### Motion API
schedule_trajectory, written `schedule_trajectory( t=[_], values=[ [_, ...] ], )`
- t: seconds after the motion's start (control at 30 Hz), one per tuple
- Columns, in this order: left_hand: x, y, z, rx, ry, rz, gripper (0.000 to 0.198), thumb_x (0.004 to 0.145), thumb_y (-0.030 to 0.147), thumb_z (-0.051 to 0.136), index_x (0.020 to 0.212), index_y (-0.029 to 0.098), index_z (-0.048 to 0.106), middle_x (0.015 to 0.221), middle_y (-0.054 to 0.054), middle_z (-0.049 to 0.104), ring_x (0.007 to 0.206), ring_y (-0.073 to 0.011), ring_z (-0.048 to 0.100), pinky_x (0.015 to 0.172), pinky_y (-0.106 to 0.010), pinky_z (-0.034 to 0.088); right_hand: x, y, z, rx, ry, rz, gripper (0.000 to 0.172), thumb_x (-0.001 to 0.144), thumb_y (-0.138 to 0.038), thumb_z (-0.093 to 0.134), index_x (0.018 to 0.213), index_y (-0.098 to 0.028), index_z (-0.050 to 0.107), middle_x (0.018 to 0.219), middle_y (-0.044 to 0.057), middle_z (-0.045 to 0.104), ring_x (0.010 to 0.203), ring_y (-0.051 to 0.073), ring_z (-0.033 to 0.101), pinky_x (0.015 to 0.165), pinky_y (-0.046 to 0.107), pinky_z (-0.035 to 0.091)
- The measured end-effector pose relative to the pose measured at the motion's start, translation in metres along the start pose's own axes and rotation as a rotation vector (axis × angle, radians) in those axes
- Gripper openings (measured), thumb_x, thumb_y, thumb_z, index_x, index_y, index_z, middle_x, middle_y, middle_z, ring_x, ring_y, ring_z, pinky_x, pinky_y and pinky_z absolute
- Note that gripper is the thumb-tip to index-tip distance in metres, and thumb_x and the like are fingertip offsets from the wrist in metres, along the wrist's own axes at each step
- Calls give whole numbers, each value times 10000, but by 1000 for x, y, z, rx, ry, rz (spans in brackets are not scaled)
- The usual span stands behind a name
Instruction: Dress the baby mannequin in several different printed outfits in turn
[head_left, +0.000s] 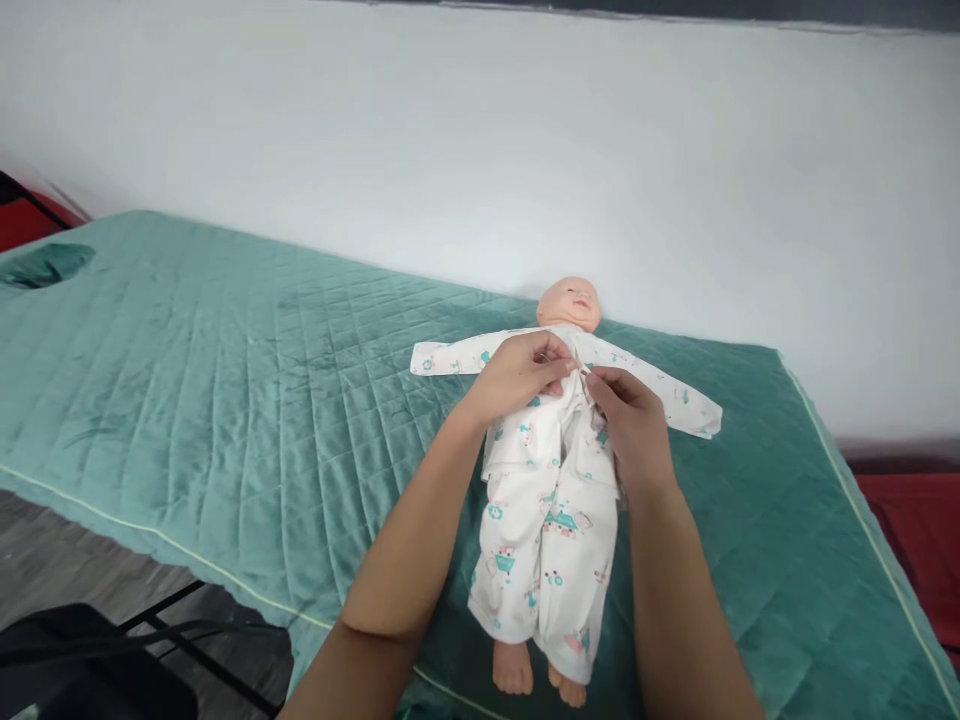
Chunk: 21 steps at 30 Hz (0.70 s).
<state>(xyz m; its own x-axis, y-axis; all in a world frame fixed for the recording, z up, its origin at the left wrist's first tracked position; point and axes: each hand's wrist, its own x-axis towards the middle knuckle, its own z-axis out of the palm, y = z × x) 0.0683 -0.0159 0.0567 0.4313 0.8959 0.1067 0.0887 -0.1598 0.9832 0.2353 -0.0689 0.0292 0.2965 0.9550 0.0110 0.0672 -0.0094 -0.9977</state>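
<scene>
A baby doll [570, 302] lies on its back on a green quilted table cover [225, 400], head toward the wall, arms spread. It wears white printed pyjamas [544, 520] with bare feet showing below. My left hand [521, 375] and my right hand [630, 420] meet over the doll's chest. Both pinch the front edges of the pyjama top [525, 440] just below the neck, fingers pressed together.
A white wall [480, 130] runs behind the table. A face hole [45, 265] opens in the cover at the far left. Dark metal legs and a black object [97, 660] stand on the floor at lower left. Red surfaces [915, 540] show at right.
</scene>
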Motion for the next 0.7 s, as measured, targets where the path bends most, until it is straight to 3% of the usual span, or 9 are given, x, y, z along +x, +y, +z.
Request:
schedule_trajectory(
  t=[0.13, 0.37, 0.57, 0.7],
  values=[
    [1, 0, 10, -29, 2, -7, 152, 866, 312, 648, 851, 162, 632, 698, 5, 617, 620, -87, 595, 587, -212, 443, 0, 1, -2, 136, -26, 37, 280, 749, -425, 777, 921, -207, 740, 659, -44, 557, 556, 94, 410, 512, 231, 327],
    [2, -7, 3, -118, -68, -9, 143, 872, 289, 652, 909, 151, 642, 718, 0, 617, 647, -87, 592, 636, -228, 478, -1, 2, 0, 154, -74, -8, 286, 738, -385, 793, 972, -223, 756, 809, -5, 670, 729, 147, 579, 685, 279, 459],
    [4, -14, 1, -184, -79, 23, 271, 826, 355, 732, 934, 171, 565, 747, 25, 605, 610, -75, 580, 603, -217, 481, -6, -9, 1, -37, -205, -86, 358, 799, -362, 732, 1130, -228, 734, 794, -25, 608, 643, 108, 480, 614, 259, 393],
    [3, -11, 0, -162, -96, 6, 323, 834, 410, 726, 990, 187, 552, 738, 31, 612, 609, -80, 585, 589, -208, 476, -8, -12, 3, -139, -214, -93, 348, 807, -363, 722, 1127, -227, 723, 815, -22, 616, 652, 111, 485, 652, 274, 413]
  ],
)
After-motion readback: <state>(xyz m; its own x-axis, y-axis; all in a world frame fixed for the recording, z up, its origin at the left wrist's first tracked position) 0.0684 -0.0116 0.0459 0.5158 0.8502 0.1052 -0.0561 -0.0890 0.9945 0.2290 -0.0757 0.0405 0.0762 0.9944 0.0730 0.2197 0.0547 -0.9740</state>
